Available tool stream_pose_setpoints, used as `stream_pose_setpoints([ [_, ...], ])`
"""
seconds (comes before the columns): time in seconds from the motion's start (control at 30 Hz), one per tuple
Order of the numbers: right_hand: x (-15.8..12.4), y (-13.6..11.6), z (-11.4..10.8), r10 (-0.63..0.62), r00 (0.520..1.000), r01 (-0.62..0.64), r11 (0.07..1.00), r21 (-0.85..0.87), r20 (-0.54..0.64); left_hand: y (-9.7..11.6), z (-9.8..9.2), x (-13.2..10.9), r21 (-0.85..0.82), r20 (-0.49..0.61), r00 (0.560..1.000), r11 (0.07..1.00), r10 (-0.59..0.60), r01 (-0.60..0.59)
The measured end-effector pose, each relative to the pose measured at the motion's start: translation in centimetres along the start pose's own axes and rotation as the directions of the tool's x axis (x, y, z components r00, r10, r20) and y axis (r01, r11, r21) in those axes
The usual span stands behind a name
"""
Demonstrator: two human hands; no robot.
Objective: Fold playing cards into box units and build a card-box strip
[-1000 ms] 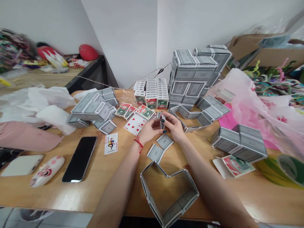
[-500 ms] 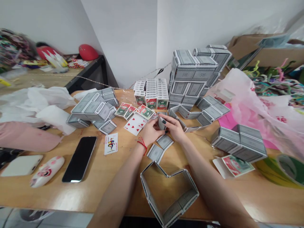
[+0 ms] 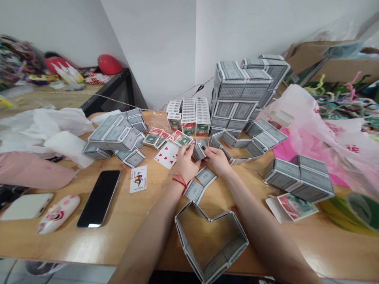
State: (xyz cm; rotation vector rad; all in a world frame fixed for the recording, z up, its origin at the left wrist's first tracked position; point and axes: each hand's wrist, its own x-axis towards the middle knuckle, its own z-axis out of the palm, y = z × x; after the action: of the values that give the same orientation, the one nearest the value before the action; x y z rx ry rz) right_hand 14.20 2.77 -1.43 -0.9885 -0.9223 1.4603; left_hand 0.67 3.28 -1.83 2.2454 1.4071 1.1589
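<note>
Between both hands is a small stack of playing cards (image 3: 198,152) with grey patterned backs, held tilted above the table. My left hand (image 3: 187,162), with a red string at the wrist, grips the stack from the left. The fingers of my right hand (image 3: 217,159) close on its right edge. Two face-down playing cards (image 3: 194,191) lie just below the hands. Nearer to me, a heart-shaped frame of folded cards (image 3: 217,264) stands between my forearms. Face-up heart cards (image 3: 166,156) lie left of the hands, beside boxed decks (image 3: 181,138).
A tall card-block tower (image 3: 233,94) and a low card frame (image 3: 242,161) stand at the back right. Card blocks (image 3: 109,134) sit on the left, with a phone (image 3: 99,199) and a joker card (image 3: 138,179) nearer. Green-yellow tape (image 3: 340,213) lies far right.
Both hands have shifted their fingers on the stack, and the right fingers have drawn back to its edge. The stack has turned, showing more of its patterned back.
</note>
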Motion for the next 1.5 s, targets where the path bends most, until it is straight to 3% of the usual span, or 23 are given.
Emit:
stream_pose_setpoints([
  [0.67, 0.2, 0.1, -0.5, 0.046, 0.998, -0.046, 0.999, 0.001, 0.033, -0.1, 0.0, 0.0, 0.049, 0.008, 1.0, 0.998, 0.027, -0.027],
  [1.0, 0.2, 0.0, -0.5, -0.09, 0.996, 0.087, 0.952, -0.293, 0.005, -0.3, -0.1, 0.1, 0.017, 0.006, 0.999, 0.999, 0.037, -0.038],
  [1.5, -0.2, 0.1, 0.0, -0.167, 0.984, 0.13, 0.918, -0.373, -0.067, -0.1, -0.5, -0.1, 0.045, 0.035, 0.994, 0.993, 0.105, -0.107],
])
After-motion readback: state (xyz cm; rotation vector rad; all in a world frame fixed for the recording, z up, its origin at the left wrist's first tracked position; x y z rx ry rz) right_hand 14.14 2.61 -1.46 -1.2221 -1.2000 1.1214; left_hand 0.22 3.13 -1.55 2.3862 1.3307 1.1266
